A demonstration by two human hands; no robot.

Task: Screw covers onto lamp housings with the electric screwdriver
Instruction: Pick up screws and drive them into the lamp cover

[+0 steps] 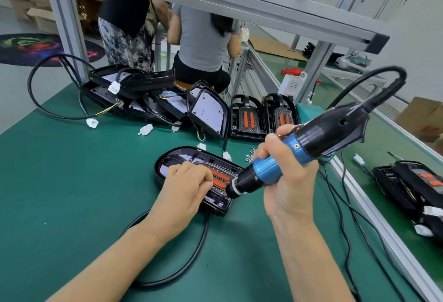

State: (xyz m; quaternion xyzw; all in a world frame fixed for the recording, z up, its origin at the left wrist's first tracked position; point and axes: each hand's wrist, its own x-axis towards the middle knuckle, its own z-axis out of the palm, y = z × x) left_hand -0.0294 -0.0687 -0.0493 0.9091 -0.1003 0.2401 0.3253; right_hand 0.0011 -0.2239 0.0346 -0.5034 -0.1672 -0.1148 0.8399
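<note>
1. Green matting covers the counter (72,181), and the housing (167,157) I am working on lies at centre frame with its cover (220,178) on, orange strips up.
2. Its long axis runs from upper left to lower right; the corner being fastened is the lower right one, nearest both my hands.
3. My right hand (285,177) is wrapped tight round the blue barrel of the screwdriver (271,169), thumb on top.
4. The tool slants down and to the left from the upper right, and its bit meets the cover at that lower right corner. I cannot make out the screw itself under the tip.
5. My left hand (189,186) lies on the cover from the lower left, fingers curled with the tips just beside the bit; I judge they steady the screw or the cover, but which one I cannot tell.
6. Loose screws (249,156) lie just right of the housing, close to my right hand.
7. Open housings (134,90) are piled at upper left, and two covered ones (263,117) stand at centre right.
8. The next move, I judge, needs the bit square on the screw with the left fingertips clear.
</note>
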